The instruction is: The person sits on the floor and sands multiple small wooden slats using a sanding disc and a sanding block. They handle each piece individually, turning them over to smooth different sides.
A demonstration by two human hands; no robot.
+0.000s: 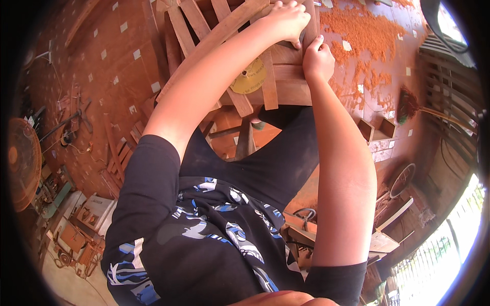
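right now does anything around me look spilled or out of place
Yes, loose orange shavings or sawdust lie scattered on the floor, beyond and right of the right hand; the uneven patch looks unswept.

Orange sawdust [365, 38] on reddish floor [84, 48]

My 1 feed is a wide fisheye on the left side of the wearer's head, looking steeply down. Nearest the lens, the black T-shirt with blue-and-white print [224, 227] fills the lower middle; farther off, the reddish-brown slatted wooden frame [291, 92] meets the top edge. The round orange fan [24, 164] sits at the left rim.
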